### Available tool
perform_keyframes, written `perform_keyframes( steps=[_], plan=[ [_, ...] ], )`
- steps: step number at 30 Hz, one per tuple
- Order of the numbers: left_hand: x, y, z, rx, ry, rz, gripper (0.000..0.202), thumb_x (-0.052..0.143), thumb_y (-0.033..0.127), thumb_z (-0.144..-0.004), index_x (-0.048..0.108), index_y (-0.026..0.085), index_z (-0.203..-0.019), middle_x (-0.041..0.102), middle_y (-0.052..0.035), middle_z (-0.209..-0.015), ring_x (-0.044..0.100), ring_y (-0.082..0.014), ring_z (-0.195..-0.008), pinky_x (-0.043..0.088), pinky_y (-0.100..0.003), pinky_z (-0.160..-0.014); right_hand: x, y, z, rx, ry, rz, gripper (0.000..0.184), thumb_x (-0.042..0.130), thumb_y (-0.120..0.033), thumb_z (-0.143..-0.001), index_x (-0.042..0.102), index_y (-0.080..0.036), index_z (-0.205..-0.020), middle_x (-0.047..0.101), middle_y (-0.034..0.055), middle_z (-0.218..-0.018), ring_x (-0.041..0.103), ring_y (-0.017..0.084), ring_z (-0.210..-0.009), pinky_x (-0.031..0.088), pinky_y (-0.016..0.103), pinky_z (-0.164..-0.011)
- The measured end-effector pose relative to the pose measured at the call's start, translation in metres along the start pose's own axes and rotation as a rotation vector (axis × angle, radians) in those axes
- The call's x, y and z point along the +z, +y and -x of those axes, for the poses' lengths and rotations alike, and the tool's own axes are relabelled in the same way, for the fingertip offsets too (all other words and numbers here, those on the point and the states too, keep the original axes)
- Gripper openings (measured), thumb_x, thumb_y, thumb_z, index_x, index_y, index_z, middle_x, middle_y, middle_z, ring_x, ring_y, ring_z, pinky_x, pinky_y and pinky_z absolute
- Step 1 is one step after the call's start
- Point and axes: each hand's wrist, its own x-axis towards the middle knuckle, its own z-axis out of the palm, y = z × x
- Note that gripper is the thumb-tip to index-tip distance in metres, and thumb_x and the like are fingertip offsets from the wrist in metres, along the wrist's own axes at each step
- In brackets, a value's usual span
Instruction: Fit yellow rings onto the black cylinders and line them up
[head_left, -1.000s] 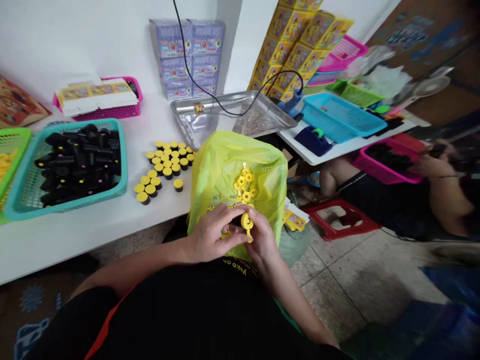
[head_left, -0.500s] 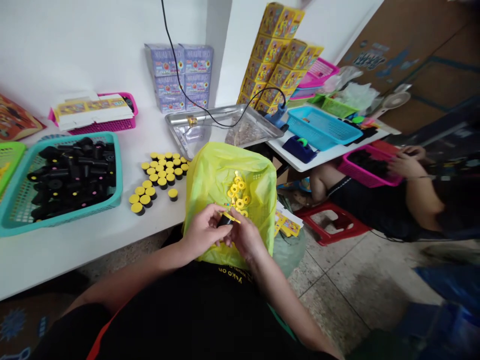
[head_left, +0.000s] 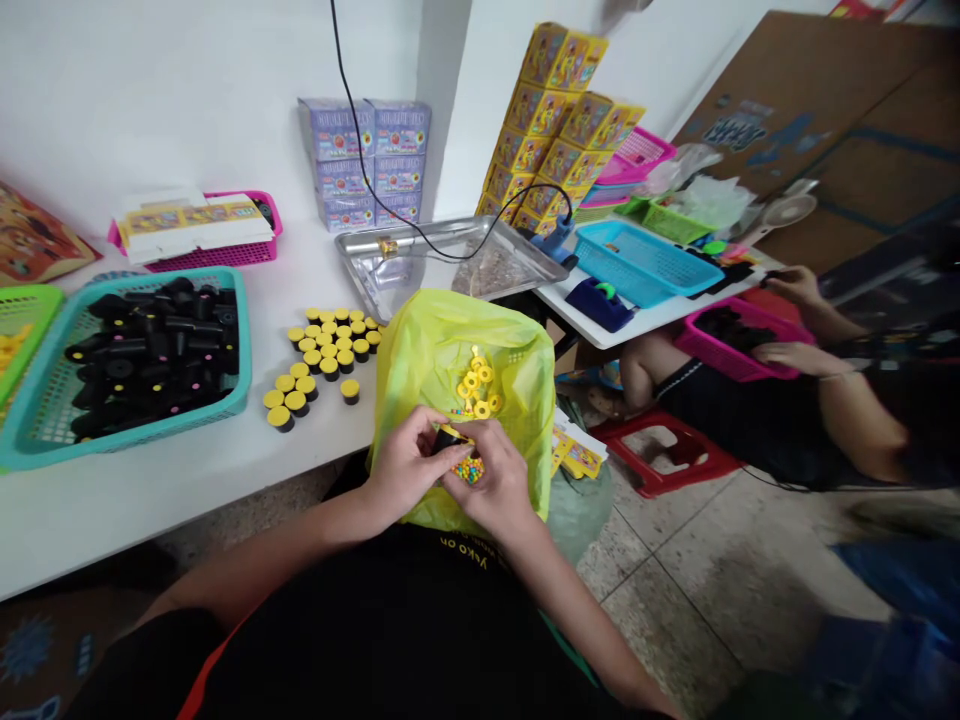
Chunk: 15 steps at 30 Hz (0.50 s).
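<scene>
My left hand (head_left: 405, 468) is closed around a small black cup (head_left: 448, 438), held over the basket lined with a yellow-green plastic bag (head_left: 405, 340). My right hand (head_left: 496, 470) pinches a yellow lid (head_left: 457, 432) against the cup's top; the fingers partly hide it, and I cannot tell whether it is seated. Several yellow ring-shaped pieces (head_left: 480, 378) lie in the bag beyond my hands. Small multicoloured beads (head_left: 469, 470) show just under my fingers. To the left on the table stand several black cups with yellow tops (head_left: 328, 352).
A teal basket (head_left: 244, 375) of black parts stands at left. Behind are a metal tray (head_left: 352, 245), purple boxes (head_left: 345, 165) and stacked yellow boxes (head_left: 547, 110). At right, a seated co-worker's hands (head_left: 795, 355) are at a pink basket (head_left: 697, 345).
My right hand has moved in over the cup, and the yellow lid, earlier tilted at its edge, now lies across its top. Beads have come into view below. The co-worker's hands have separated.
</scene>
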Motion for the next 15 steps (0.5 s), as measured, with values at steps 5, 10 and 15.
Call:
perform_keyframes(
  steps=[5,10,15],
  plan=[
    [-0.005,0.015,0.003,-0.185,-0.157,0.290,0.036,0.078,0.040,-0.080,0.062,0.018,-0.103,0.061,-0.0005,-0.088,0.062,-0.0138,-0.074,0.051,-0.025,-0.061,-0.001,0.008,0.003,0.228,-0.009,-0.352,0.034,0.076,-0.029,-0.081,0.061,-0.026,-0.111,0.069,0.0033,-0.095,0.068,0.019,-0.077,0.057,0.034,-0.067],
    [-0.006,0.012,0.005,-0.087,-0.134,0.251,0.036,0.081,0.031,-0.077,0.062,0.016,-0.104,0.065,-0.0019,-0.088,0.062,-0.0138,-0.077,0.054,-0.026,-0.070,-0.011,0.006,-0.002,0.047,-0.040,-0.112,0.037,0.076,-0.027,-0.081,0.062,-0.025,-0.115,0.068,0.0078,-0.106,0.067,0.024,-0.093,0.057,0.038,-0.074],
    [-0.008,0.006,0.005,0.047,-0.104,0.030,0.035,0.080,0.028,-0.079,0.060,0.017,-0.105,0.064,-0.0017,-0.086,0.062,-0.0147,-0.080,0.051,-0.027,-0.074,-0.016,0.002,-0.008,-0.180,-0.061,0.129,0.035,0.070,-0.024,-0.085,0.059,-0.024,-0.119,0.067,0.0090,-0.103,0.064,0.025,-0.092,0.055,0.043,-0.080]
  ],
)
